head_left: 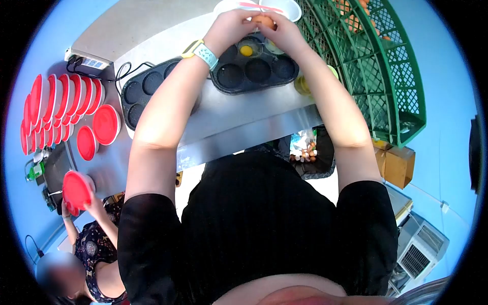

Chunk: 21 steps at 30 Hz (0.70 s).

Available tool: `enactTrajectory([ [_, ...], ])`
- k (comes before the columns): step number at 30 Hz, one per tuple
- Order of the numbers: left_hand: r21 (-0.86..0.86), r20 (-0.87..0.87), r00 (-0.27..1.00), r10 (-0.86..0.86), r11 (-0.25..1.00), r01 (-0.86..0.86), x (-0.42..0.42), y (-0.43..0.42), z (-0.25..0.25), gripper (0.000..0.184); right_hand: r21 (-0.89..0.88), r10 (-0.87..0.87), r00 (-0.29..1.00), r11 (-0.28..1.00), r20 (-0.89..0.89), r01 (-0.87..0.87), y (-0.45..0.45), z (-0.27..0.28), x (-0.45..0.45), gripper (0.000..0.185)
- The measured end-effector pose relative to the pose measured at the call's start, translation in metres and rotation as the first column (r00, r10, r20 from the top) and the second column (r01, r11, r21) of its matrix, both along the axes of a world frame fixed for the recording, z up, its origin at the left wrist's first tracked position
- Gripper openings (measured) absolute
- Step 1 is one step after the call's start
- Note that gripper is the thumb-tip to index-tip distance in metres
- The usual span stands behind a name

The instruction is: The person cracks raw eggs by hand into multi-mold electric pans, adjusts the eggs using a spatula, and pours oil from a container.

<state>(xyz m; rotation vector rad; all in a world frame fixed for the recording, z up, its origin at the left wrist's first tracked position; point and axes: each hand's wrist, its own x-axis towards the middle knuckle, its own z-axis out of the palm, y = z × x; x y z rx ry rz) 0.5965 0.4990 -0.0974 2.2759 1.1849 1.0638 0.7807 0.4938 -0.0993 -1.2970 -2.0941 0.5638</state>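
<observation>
Both hands meet above the back edge of a dark pan with round wells (pixel 258 71). My left hand (pixel 229 31) has its fingers closed on one side of a brown egg (pixel 264 21), and my right hand (pixel 285 34) closes on the other side. A raw egg with a yellow yolk (pixel 246 50) lies in a back well of that pan. Egg white shows in the well beside it, partly under my right hand. Further left, a second dark pan (pixel 135 93) is partly hidden by my left forearm.
Green crates (pixel 378 66) with brown eggs stand at the right. Red-lidded bowls (pixel 106 124) are stacked at the left, where another person (pixel 101 239) holds a red-lidded bowl. White bowls (pixel 288 8) sit behind my hands. A bin with eggshells (pixel 311 152) is below the counter.
</observation>
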Motion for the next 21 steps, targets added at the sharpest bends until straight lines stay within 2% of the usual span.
enactTrajectory([
  [1,-0.152,-0.053,0.999,-0.012,0.988,0.004,-0.003,0.0,0.008,0.032,0.046,-0.014,0.999,0.999,-0.03,0.015,0.002,0.0,-0.002,0.037],
  [2,-0.161,-0.054,0.998,-0.021,0.987,0.012,-0.001,-0.004,0.012,0.032,0.037,-0.023,0.999,0.999,-0.031,0.024,-0.002,0.0,-0.003,0.037],
  [4,-0.178,0.279,0.958,-0.06,0.977,0.113,0.003,-0.006,0.027,0.028,-0.194,-0.12,0.894,0.98,-0.431,0.038,-0.004,0.01,-0.007,0.034],
  [5,-0.275,0.253,0.967,-0.008,0.958,0.079,0.004,-0.01,0.036,0.031,-0.369,-0.072,0.782,0.906,-0.619,-0.209,0.019,-0.011,0.003,0.031],
  [6,-0.266,0.25,0.968,-0.02,0.96,0.089,0.005,-0.015,0.038,0.031,-0.359,-0.073,0.78,0.912,-0.621,-0.2,0.014,-0.019,0.012,0.031],
  [7,-0.196,0.375,0.926,-0.042,0.973,0.124,0.008,-0.019,0.037,0.033,-0.271,-0.085,0.791,0.957,-0.606,-0.105,0.002,-0.016,0.015,0.031],
  [8,-0.126,0.493,0.867,-0.073,0.98,0.154,0.01,-0.024,0.034,0.034,-0.431,-0.258,0.593,0.886,-0.762,-0.168,-0.013,-0.012,0.024,0.032],
  [9,-0.212,0.345,0.937,0.054,0.977,0.022,0.007,-0.048,0.045,0.03,-0.539,-0.456,0.325,0.809,-0.828,-0.236,-0.033,0.003,0.028,0.033],
  [11,-0.272,0.464,0.886,0.012,0.954,0.129,-0.004,-0.085,0.054,0.027,-0.502,-0.434,0.335,0.852,-0.836,-0.147,-0.095,0.017,0.05,0.031],
  [12,-0.35,0.531,0.847,0.019,0.916,0.198,-0.009,-0.108,0.056,0.024,-0.5,-0.407,0.458,0.86,-0.79,-0.099,-0.129,0.019,0.068,0.028],
  [13,-0.427,0.576,0.816,0.045,0.868,0.253,-0.014,-0.131,0.056,0.024,-0.452,-0.385,0.622,0.89,-0.682,0.057,-0.169,0.017,0.085,0.032],
  [14,-0.394,0.598,0.802,0.006,0.873,0.287,-0.02,-0.148,0.044,0.023,-0.424,-0.457,0.695,0.874,-0.555,0.236,-0.205,0.003,0.1,0.035],
  [15,-0.44,0.585,0.811,0.006,0.842,0.312,-0.027,-0.168,0.043,0.024,-0.432,-0.483,0.702,0.86,-0.523,0.27,-0.241,-0.006,0.114,0.036],
  [16,-0.519,0.482,0.875,0.038,0.817,0.25,-0.032,-0.184,0.046,0.023,-0.456,-0.623,0.568,0.782,-0.538,0.425,-0.275,-0.02,0.117,0.033],
  [17,-0.564,0.437,0.897,0.069,0.798,0.214,-0.038,-0.196,0.038,0.023,-0.394,-0.714,0.594,0.7,-0.372,0.595,-0.307,-0.058,0.134,0.035],
  [18,-0.575,0.449,0.892,0.055,0.782,0.241,-0.045,-0.203,0.025,0.022,-0.382,-0.753,0.616,0.652,-0.231,0.655,-0.336,-0.091,0.148,0.036],
  [19,-0.581,0.536,0.841,0.074,0.755,0.305,-0.047,-0.209,0.012,0.021,-0.455,-0.79,0.612,0.559,-0.037,0.693,-0.357,-0.108,0.157,0.048],
  [20,-0.592,0.61,0.784,0.115,0.724,0.355,-0.045,-0.215,0.008,0.02,-0.525,-0.735,0.667,0.522,0.123,0.672,-0.367,-0.106,0.159,0.056],
  [21,-0.601,0.618,0.779,0.111,0.706,0.376,-0.045,-0.216,0.006,0.021,-0.584,-0.631,0.724,0.487,0.278,0.649,-0.377,-0.103,0.161,0.064],
])
